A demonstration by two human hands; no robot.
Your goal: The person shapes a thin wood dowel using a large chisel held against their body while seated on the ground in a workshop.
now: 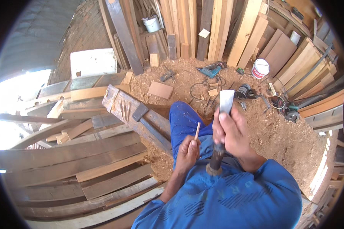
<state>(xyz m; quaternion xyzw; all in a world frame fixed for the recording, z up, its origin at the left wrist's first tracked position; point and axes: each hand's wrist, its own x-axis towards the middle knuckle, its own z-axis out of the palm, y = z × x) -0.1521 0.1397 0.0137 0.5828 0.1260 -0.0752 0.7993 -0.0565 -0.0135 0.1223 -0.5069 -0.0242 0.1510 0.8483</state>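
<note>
My right hand (231, 128) is closed around a broad wood chisel. Its pale metal blade (226, 100) points up and away from me, and its dark handle (217, 157) runs down toward my blue shirt, ending in a worn, lighter butt. Beside it, to the left, my left hand (188, 150) pinches a thin wooden stick (197, 131) that stands nearly upright out of the fist. The stick and the blade are apart. Left of my knee, a hammer (140, 112) with a dark head lies on a rough wooden plank (122, 105).
Wood shavings (283, 147) cover the ground. Ahead lie a teal power tool (210, 70), a grinder (244, 91) with cables, and a white bucket (260, 68). Upright boards (183, 26) line the back. Stacked planks (99, 171) fill the left side.
</note>
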